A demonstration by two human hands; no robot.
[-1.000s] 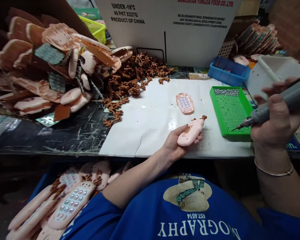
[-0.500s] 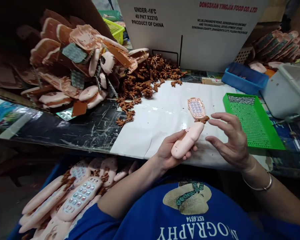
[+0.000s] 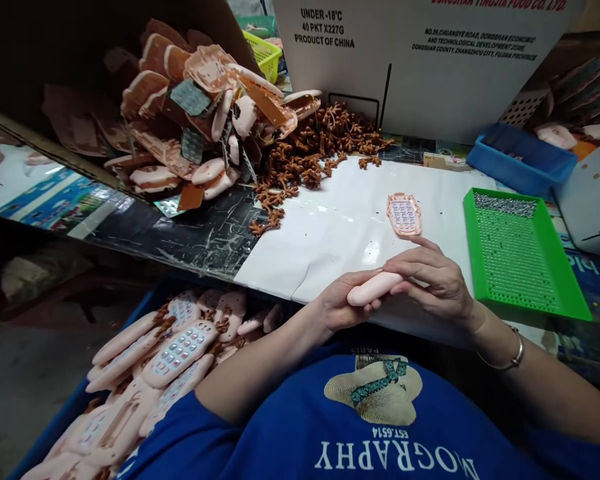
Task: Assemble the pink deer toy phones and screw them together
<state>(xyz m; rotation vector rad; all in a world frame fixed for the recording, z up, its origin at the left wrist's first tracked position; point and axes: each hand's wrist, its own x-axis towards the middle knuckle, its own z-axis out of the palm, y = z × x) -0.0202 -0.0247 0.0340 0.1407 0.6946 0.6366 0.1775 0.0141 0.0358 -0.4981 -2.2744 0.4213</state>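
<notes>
A pink toy phone shell (image 3: 371,289) lies in my left hand (image 3: 336,304), whose fingers curl under it at the table's near edge. My right hand (image 3: 433,280) closes over the shell's far end, fingers wrapped on top of it. Just beyond, a pink keypad front piece (image 3: 405,215) rests face up on the white sheet (image 3: 330,233). The brown part at the shell's tip is hidden under my right fingers.
A green tray (image 3: 523,257) of small screws sits to the right, with a blue bin (image 3: 520,159) and white tub (image 3: 593,200) behind. Brown plastic pieces (image 3: 320,150) and pink shells (image 3: 200,120) pile at the back left. A crate of finished toy phones (image 3: 165,360) stands below the table.
My right hand put down the grey electric screwdriver, came over open, then closed on the far end of the shell. The view shifted left.
</notes>
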